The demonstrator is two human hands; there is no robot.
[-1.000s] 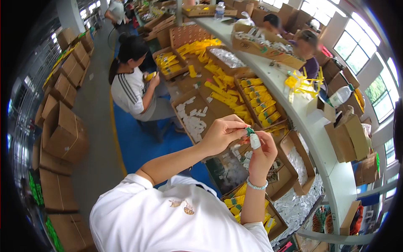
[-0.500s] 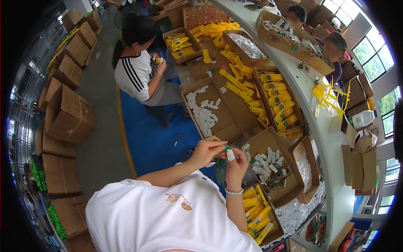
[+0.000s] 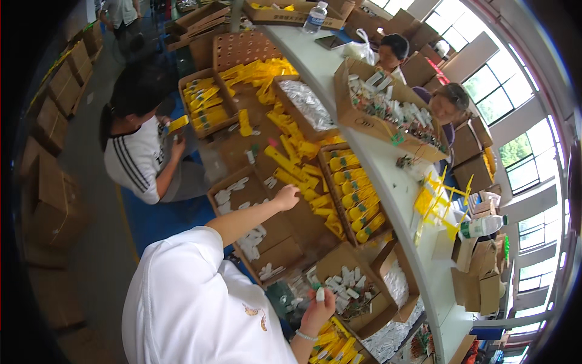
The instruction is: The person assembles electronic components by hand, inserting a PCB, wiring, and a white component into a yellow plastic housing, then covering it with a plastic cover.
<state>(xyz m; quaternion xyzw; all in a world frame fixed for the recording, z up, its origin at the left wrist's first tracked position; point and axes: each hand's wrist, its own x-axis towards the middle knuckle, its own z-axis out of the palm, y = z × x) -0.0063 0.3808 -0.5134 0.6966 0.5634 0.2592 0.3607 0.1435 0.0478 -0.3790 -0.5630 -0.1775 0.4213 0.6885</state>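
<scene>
Left hand (image 3: 287, 196): fingers curled shut, reaching over long yellow plastic pieces (image 3: 291, 167) on brown cardboard. Right hand (image 3: 317, 310): closed, pinching small white plastic bottle (image 3: 320, 295) upright, beside open cardboard box of white bottles (image 3: 354, 294).

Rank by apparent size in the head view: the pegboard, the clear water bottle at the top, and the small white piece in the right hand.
1. Pegboard, largest.
2. Water bottle.
3. White piece, smallest, though nearest the camera.
</scene>
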